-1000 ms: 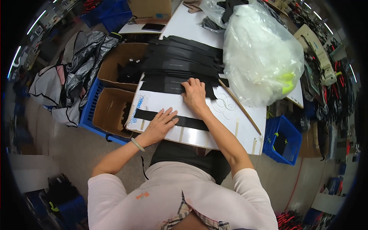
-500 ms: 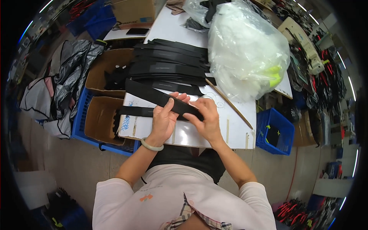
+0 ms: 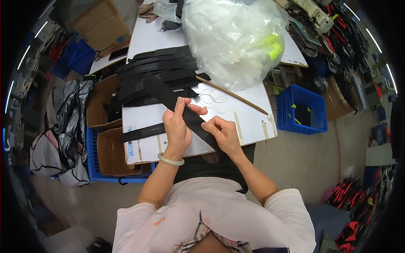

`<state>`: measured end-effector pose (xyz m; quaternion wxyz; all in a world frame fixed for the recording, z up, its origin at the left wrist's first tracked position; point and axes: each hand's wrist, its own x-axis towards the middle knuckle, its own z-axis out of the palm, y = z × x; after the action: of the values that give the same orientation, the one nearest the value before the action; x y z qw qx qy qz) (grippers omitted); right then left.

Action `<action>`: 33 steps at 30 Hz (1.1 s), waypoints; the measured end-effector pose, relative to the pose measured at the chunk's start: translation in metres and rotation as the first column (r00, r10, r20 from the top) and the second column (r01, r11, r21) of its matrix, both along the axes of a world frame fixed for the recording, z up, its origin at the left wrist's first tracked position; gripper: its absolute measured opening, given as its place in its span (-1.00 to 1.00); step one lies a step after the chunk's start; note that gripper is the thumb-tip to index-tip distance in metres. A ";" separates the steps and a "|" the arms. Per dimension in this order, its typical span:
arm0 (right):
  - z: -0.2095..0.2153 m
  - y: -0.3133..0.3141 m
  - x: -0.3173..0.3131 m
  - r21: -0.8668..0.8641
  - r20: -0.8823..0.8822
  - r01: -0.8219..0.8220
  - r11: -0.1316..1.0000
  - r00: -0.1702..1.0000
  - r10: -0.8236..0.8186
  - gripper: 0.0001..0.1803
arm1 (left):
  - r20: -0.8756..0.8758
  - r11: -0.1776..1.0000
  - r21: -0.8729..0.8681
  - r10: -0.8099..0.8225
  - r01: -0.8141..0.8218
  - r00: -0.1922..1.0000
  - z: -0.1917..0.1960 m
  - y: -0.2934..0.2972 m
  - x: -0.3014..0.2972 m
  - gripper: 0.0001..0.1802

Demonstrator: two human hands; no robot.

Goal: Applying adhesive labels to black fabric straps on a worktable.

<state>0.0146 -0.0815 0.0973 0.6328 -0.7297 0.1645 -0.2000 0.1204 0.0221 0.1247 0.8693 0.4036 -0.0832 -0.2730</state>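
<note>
Left hand and right hand, both partly curled, are pinching a black strip; a loose hold would be risking a drop.

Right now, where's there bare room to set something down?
Bare white table shows between the wooden stick and near right corner, save tape strips; another patch lies beyond the stacked black strips. Crowded: where those strips and the clear bag lie.

This looks like a sewing workshop: black fabric strips lie stacked on a white counter, a cream machine stands far right, and a blue crate, black-and-red piles and tube lights line the right.
</note>
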 end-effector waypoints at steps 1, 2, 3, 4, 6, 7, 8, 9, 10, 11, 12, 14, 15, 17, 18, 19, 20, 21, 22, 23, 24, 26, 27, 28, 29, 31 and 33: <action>0.000 -0.002 0.001 0.005 0.001 0.015 1.000 1.000 -0.015 -0.74 | 0.000 1.000 0.003 0.006 -0.006 1.000 0.002 -0.005 -0.001 -0.71; 0.000 -0.004 0.001 0.026 0.020 0.045 0.999 0.999 -0.046 -0.77 | -0.079 0.999 -0.032 0.008 -0.011 0.997 0.011 -0.010 -0.006 -0.71; 0.000 -0.006 0.002 0.046 0.039 0.075 0.996 0.996 -0.077 -0.79 | -0.078 1.000 -0.029 -0.005 0.003 0.997 0.010 -0.013 -0.005 -0.71; 0.001 -0.005 0.004 0.051 0.040 0.081 0.995 0.996 -0.083 -0.79 | -0.083 0.994 -0.030 -0.110 0.108 0.990 0.008 -0.013 -0.002 -0.71; 0.003 -0.004 0.008 0.242 0.176 0.033 0.970 0.981 -0.077 -0.81 | -0.039 0.973 -0.003 -0.232 0.232 0.972 -0.003 -0.010 0.004 -0.71; 0.004 -0.004 0.005 0.246 0.175 0.039 0.969 0.981 -0.084 -0.81 | -0.041 0.971 0.000 -0.237 0.238 0.971 -0.001 -0.013 0.002 -0.71; 0.006 -0.004 0.002 0.184 0.112 0.046 0.982 0.991 -0.068 -0.80 | -0.025 0.986 -0.019 -0.167 0.166 0.986 0.001 -0.019 0.000 -0.70; 0.007 -0.004 0.000 0.121 0.048 0.048 0.992 0.997 -0.055 -0.79 | -0.010 0.995 -0.039 -0.094 0.094 0.996 0.005 -0.024 -0.003 -0.69; 0.005 -0.004 0.000 0.036 0.059 0.110 0.993 0.992 -0.112 -0.78 | 0.010 0.993 -0.049 -0.102 0.103 0.995 0.009 -0.026 -0.006 -0.68; 0.003 -0.001 0.001 0.037 0.065 0.116 0.993 0.991 -0.118 -0.78 | 0.016 0.993 -0.048 -0.108 0.109 0.994 0.003 -0.026 -0.002 -0.68; 0.000 0.004 0.003 -0.093 0.131 0.202 0.975 0.973 -0.189 -0.79 | -0.017 0.977 -0.109 -0.188 0.185 0.982 -0.008 -0.025 0.007 -0.68; -0.003 0.002 0.006 -0.233 0.218 0.307 0.923 0.941 -0.258 -0.82 | -0.063 0.981 -0.091 -0.180 0.174 0.982 -0.006 -0.035 0.008 -0.67; -0.002 -0.002 0.006 -0.234 0.225 0.319 0.918 0.937 -0.268 -0.82 | -0.055 0.978 -0.094 -0.191 0.185 0.980 -0.004 -0.042 0.005 -0.67; -0.003 -0.017 0.001 -0.225 0.151 0.305 0.925 0.949 -0.276 -0.84 | -0.244 0.995 -0.093 -0.062 0.040 0.968 0.019 -0.058 -0.004 -0.66; -0.002 -0.026 -0.002 -0.029 0.027 0.201 0.979 0.979 -0.200 -0.83 | -0.306 0.991 -0.096 -0.118 0.093 0.944 0.028 -0.060 -0.003 -0.65; 0.000 -0.029 -0.003 -0.030 0.034 0.203 0.979 0.979 -0.202 -0.83 | -0.300 0.991 -0.098 -0.121 0.096 0.946 0.023 -0.057 0.002 -0.65; 0.003 -0.031 -0.003 0.123 0.000 0.105 0.987 0.994 -0.106 -0.82 | -0.226 0.983 -0.101 -0.170 0.150 0.959 0.010 -0.052 0.011 -0.65; 0.005 -0.030 -0.002 0.274 -0.021 0.007 0.962 1.000 -0.002 -0.81 | -0.151 0.974 -0.099 -0.217 0.203 0.965 -0.003 -0.049 0.017 -0.65; 0.003 -0.030 -0.004 0.014 -0.016 0.073 0.997 0.997 -0.073 -0.76 | -0.171 0.986 -0.066 -0.162 0.152 0.972 -0.007 -0.052 0.017 -0.62; 0.002 -0.028 -0.004 0.012 -0.016 0.074 0.997 0.997 -0.073 -0.76 | -0.172 0.986 -0.068 -0.162 0.152 0.972 -0.011 -0.055 0.017 -0.62; 0.002 -0.025 -0.003 -0.166 0.085 0.146 0.975 0.987 -0.134 -0.74 | -0.213 0.993 -0.042 -0.116 0.109 0.970 -0.015 -0.060 0.016 -0.60; -0.001 -0.024 -0.004 -0.334 0.138 0.233 0.913 0.971 -0.197 -0.67 | -0.260 0.999 0.024 -0.041 0.049 0.965 -0.014 -0.065 0.011 -0.55; -0.003 -0.024 -0.004 -0.333 0.138 0.237 0.912 0.970 -0.202 -0.67 | -0.261 0.998 0.025 -0.045 0.053 0.964 -0.015 -0.066 0.010 -0.55; -0.006 -0.023 -0.003 -0.360 0.157 0.266 0.894 0.962 -0.223 -0.70 | -0.258 0.998 0.042 -0.028 0.040 0.966 -0.016 -0.066 0.008 -0.55; -0.008 -0.023 -0.003 -0.385 0.177 0.295 0.874 0.953 -0.244 -0.73 | -0.254 0.998 0.057 -0.011 0.027 0.967 -0.016 -0.067 0.007 -0.54; -0.014 -0.021 -0.002 -0.357 0.167 0.284 0.890 0.957 -0.238 -0.75 | -0.243 0.994 0.110 0.032 -0.006 0.969 -0.018 -0.068 0.007 -0.53; -0.016 -0.023 0.005 -0.330 0.160 0.265 0.906 0.962 -0.223 -0.77 | -0.205 0.986 0.159 0.074 -0.041 0.976 -0.019 -0.064 0.013 -0.51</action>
<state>0.0197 -0.1049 0.0817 0.4723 -0.7905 0.1785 -0.3467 0.1330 -0.0422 0.1057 0.8470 0.4407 0.0420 -0.2944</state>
